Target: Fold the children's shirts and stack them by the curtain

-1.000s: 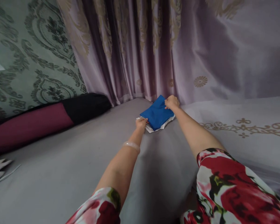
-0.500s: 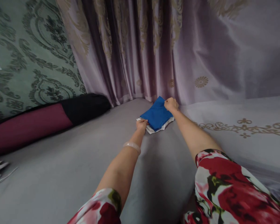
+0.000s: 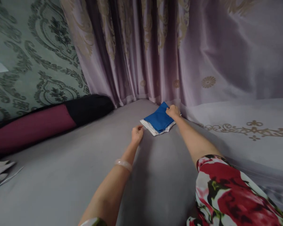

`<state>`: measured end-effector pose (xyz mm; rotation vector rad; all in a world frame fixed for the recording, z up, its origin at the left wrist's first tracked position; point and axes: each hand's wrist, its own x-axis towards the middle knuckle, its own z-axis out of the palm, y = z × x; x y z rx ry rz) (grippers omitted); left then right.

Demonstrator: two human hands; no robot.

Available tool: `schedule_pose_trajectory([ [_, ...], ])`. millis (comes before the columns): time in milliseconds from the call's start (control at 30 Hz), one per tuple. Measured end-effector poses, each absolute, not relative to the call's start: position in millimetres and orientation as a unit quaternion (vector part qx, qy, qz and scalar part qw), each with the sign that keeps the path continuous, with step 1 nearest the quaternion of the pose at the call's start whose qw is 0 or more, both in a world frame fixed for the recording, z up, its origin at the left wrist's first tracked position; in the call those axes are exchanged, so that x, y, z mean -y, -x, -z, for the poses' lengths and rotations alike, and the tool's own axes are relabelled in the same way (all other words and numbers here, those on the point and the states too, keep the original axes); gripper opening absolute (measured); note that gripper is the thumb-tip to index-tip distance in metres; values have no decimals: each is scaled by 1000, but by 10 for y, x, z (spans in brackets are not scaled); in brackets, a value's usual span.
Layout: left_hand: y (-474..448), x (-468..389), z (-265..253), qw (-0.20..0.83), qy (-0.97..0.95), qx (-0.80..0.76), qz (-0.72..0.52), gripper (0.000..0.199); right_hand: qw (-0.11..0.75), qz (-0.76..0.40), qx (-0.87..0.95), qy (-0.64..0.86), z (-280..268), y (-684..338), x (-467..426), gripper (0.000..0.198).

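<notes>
A folded blue cloth (image 3: pixel 159 118) lies on top of folded white patterned cloth (image 3: pixel 153 130) on the grey bed sheet, close to the foot of the curtain. My right hand (image 3: pixel 174 112) is closed at the blue cloth's right edge, with thumb and fingers pinched on it. Just off the stack's left corner is my left hand (image 3: pixel 137 134), low over the sheet, its fingers curled together and nothing visible in them. Its fingertips are close to the white cloth; whether they touch it is hard to see.
A long maroon and black bolster (image 3: pixel 54 117) lies along the green patterned wall. Purple curtains (image 3: pixel 136 62) hang behind the bed and spread over its right side. At the lower left edge are pale folded items (image 3: pixel 0 171) and a thin white cord (image 3: pixel 10 178).
My left hand has left the stack's edge and moved left and toward me. My right hand stays at the blue cloth's edge. The view has shifted slightly.
</notes>
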<state>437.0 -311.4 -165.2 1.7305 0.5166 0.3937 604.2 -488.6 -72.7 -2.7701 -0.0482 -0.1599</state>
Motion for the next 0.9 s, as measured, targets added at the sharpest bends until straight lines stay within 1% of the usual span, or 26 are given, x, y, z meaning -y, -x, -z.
schedule_pose_trajectory([
  [33,-4283,3049,1656,583,-761,-223,-177,22,178,56,17,982,748,-6037,4883,36],
  [100,-4111,2913,1667,496,-818,-218,-193,21,170,54,18,984,790,-6029,4878,37],
  [200,-3870,2713,1704,400,-868,-219,-198,24,158,48,25,986,862,-6032,4868,36],
  [333,-3633,2524,1774,330,-898,-206,-207,25,139,49,38,988,975,-6050,4851,37],
  [500,-3516,2490,1837,304,-908,-176,-229,24,112,73,48,990,1159,-6070,4885,49],
  [633,-3507,2527,1854,310,-903,-165,-249,23,93,64,20,993,1342,-6109,4946,60],
  [767,-3504,2535,1838,321,-897,-176,-248,22,92,77,24,992,1439,-6163,4984,61],
  [900,-3495,2534,1813,331,-889,-193,-249,24,86,54,21,995,1394,-6170,4970,63],
])
